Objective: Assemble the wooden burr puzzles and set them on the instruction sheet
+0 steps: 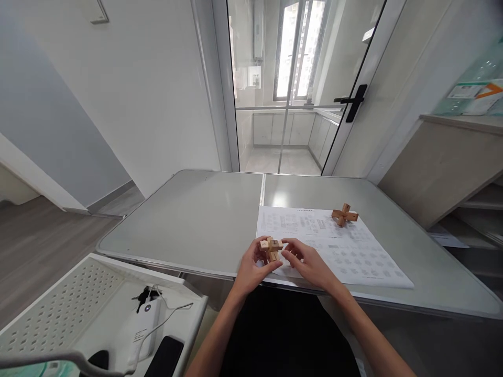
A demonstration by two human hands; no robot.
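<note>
A small light-wood interlocking block puzzle [272, 246] with marks on its ends is held just above the table's front edge. My left hand [251, 267] is closed around its left and lower side, thumb across the front. Beside its right side is my right hand [306, 261], fingers curled with thumb and fingertips close together; whether they touch the blocks or pinch a piece I cannot make out. Under both hands lies a large printed sheet [338, 251] with rows of small diagrams. A darker brown wooden cross-shaped puzzle [345, 215] rests on the sheet's far right part.
The grey folding table [188, 220] has a seam down its middle. At lower left stands a white perforated cart [98, 288] holding a power bank [146, 324] with a cable, keys [144, 297] and a black phone [165, 357]. A wooden shelf [440, 167] is at right; a glass door [291, 89] is behind.
</note>
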